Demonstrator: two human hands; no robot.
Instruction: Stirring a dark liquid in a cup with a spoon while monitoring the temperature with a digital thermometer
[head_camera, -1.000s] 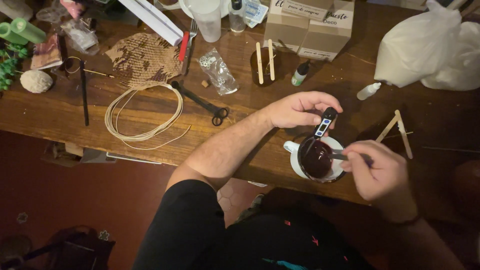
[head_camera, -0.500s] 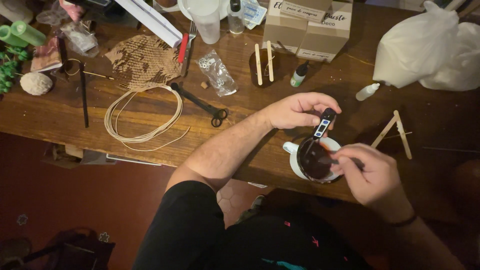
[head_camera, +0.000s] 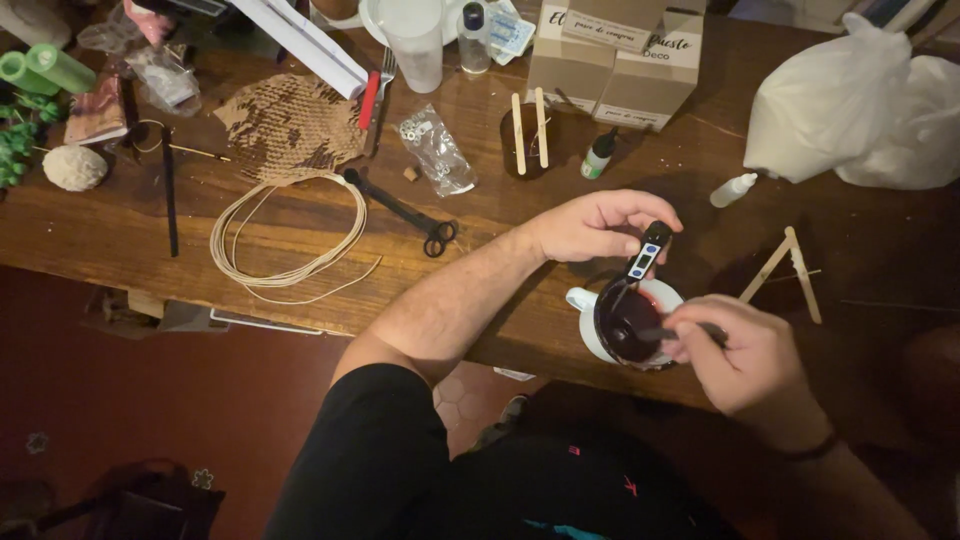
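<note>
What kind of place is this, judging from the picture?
Probably a home craft table: a wooden table holds a cord coil, scissors and cardboard boxes, while the left hand holds a digital thermometer in a cup.

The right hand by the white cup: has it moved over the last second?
Yes. The right hand has edged left, closer over the white cup, which stays put on the table.

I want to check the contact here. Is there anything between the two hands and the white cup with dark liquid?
Nothing visible does. The left hand holds a digital thermometer with its probe down in the white cup. The right hand is at the cup's rim, holding a thin stirring tool in the liquid.
</note>
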